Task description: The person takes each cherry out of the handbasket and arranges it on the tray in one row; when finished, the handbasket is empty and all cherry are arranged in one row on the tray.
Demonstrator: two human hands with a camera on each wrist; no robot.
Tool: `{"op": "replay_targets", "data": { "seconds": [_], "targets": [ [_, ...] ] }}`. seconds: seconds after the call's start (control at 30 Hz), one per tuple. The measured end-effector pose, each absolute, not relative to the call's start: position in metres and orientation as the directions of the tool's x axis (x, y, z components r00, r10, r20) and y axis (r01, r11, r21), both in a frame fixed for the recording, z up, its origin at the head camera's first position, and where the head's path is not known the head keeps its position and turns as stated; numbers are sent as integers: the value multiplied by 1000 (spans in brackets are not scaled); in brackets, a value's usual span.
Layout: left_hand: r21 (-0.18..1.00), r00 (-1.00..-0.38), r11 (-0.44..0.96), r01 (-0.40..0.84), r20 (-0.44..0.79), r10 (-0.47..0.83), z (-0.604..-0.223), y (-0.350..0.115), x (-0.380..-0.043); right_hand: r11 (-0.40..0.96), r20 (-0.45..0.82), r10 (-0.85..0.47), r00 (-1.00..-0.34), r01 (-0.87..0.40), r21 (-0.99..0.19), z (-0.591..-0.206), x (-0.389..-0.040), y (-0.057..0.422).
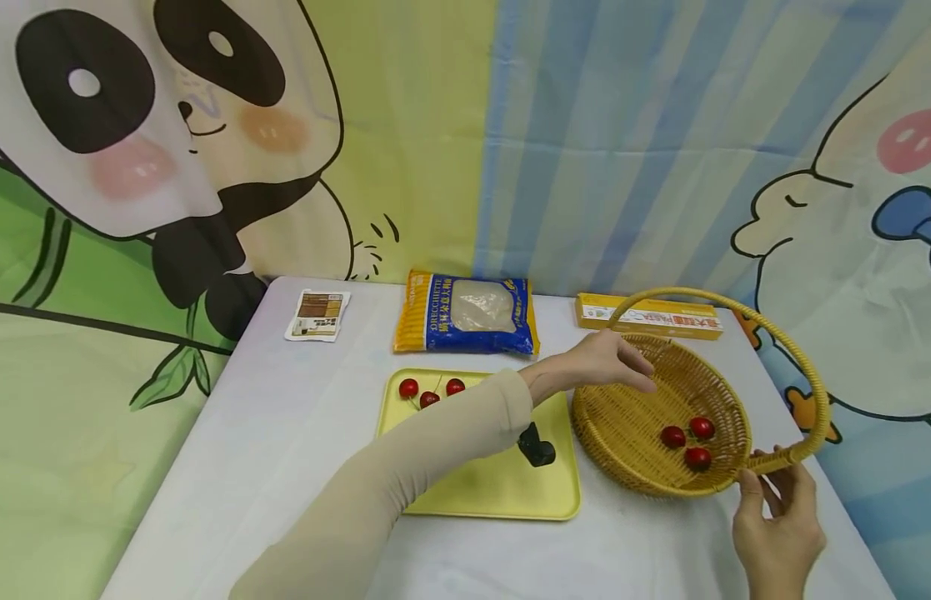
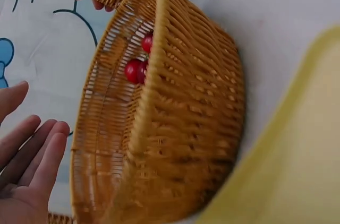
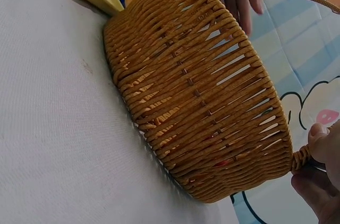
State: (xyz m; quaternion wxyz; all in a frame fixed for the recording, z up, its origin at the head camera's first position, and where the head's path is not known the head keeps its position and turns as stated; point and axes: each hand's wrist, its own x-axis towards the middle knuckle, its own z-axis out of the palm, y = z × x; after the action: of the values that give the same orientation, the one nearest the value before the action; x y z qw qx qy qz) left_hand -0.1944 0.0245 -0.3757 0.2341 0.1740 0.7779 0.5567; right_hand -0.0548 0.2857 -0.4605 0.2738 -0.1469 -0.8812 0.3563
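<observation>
A woven basket point(image 1: 638, 417) with a tall arched handle point(image 1: 806, 367) stands at the right of the table. Three red cherries point(image 1: 698, 458) lie inside it, towards its right side. My right hand point(image 1: 782, 521) grips the foot of the handle at the near right rim, between thumb and fingers. Above the far left part of the basket reaches my left hand point(image 1: 613, 362), its fingers loosely extended and nothing in them. In the left wrist view this left hand point(image 2: 29, 176) is beside the basket's opening, apart from the cherries point(image 2: 134, 70).
Left of the basket lies a yellow tray point(image 1: 503, 500) with several cherries point(image 1: 408, 388) and a black object point(image 1: 537, 446), partly hidden by my left sleeve. Behind are a blue and yellow pasta bag point(image 1: 473, 315), a yellow box point(image 1: 683, 319) and a small packet point(image 1: 318, 315).
</observation>
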Motion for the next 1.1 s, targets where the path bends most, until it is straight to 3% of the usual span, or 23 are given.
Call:
{"op": "replay_targets", "data": {
  "seconds": [0.2, 0.47, 0.8, 0.97, 1.1],
  "targets": [
    [949, -819, 259, -180, -290, 494, -374, 65, -200, 711, 410, 424, -807, 17, -703, -458, -55, 286],
    [921, -818, 200, -334, -389, 424, -386, 95, -209, 711, 428, 424, -798, 1, -703, -458, -59, 285],
    [920, -835, 150, -363, -392, 386, -404, 102, -214, 704, 437, 409, -801, -27, -709, -461, -56, 282],
    [909, -798, 116, -400, -408, 445, -411, 108, -216, 710, 433, 420, -797, -8, -704, -460, -56, 282],
    [893, -751, 173, -416, -445, 488, -417, 113, -218, 718, 448, 414, -792, -18, -695, -459, -55, 284]
  ]
}}
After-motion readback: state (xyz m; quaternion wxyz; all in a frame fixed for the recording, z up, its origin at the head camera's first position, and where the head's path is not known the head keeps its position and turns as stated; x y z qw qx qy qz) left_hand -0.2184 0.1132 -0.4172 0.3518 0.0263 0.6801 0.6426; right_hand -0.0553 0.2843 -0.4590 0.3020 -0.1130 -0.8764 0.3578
